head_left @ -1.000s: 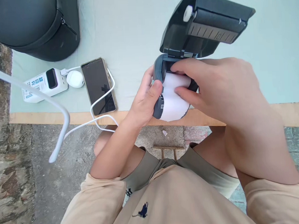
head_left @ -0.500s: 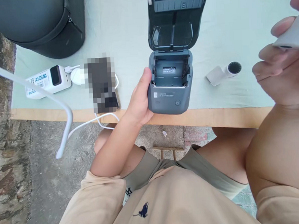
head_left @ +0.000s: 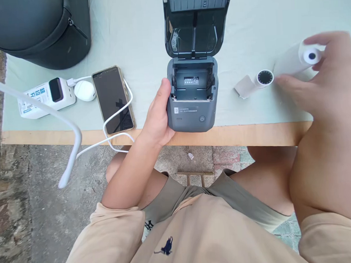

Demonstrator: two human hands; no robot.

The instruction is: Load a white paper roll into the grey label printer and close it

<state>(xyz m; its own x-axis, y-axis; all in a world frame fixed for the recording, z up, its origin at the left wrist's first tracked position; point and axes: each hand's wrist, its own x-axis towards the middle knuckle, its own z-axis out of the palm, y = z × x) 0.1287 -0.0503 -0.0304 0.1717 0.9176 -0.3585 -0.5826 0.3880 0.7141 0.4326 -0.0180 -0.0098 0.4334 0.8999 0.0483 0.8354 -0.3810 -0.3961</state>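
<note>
My left hand [head_left: 158, 116] is closed around the left side of a dark grey label printer [head_left: 192, 115], held above the table's front edge. The printer's lid [head_left: 198, 36] stands raised, and its paper bay [head_left: 195, 87] shows no roll inside. At the right, my right hand [head_left: 325, 74], slightly blurred, has its fingers and thumb around a white paper roll [head_left: 292, 58] at the tabletop. The roll's round end with its dark core faces me. Just left of my right thumb lies a smaller paper roll [head_left: 251, 84] with a dark core and a loose end.
A black bag [head_left: 41, 32] stands at the back left. In front of it lie a white power bank [head_left: 41, 101], a white round case [head_left: 85, 90] and a phone [head_left: 113, 99] with a white cable across it. A white bent rod [head_left: 61, 116] crosses the left foreground.
My right hand has come down and left from the right edge, bringing the white roll to the tabletop beside the smaller roll. The left hand still holds the open printer; the whole view shifted slightly.
</note>
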